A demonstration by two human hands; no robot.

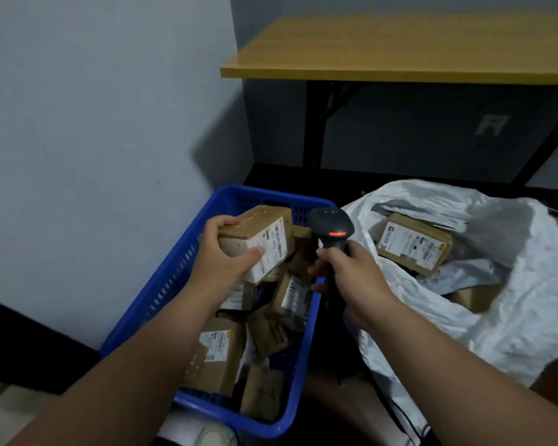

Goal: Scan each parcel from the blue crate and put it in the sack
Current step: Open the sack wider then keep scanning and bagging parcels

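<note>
A small brown parcel (258, 243), likely stiff and light and best held by its ends, is gripped by the left hand (221, 252) above the blue crate's (161, 284) far edge, while the scanner (331, 233) is clasped by the right hand (351, 278).

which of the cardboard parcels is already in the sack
The labelled brown parcel lying inside the white sack, right of the scanner. The others sit in the blue crate or in the left hand.
</note>
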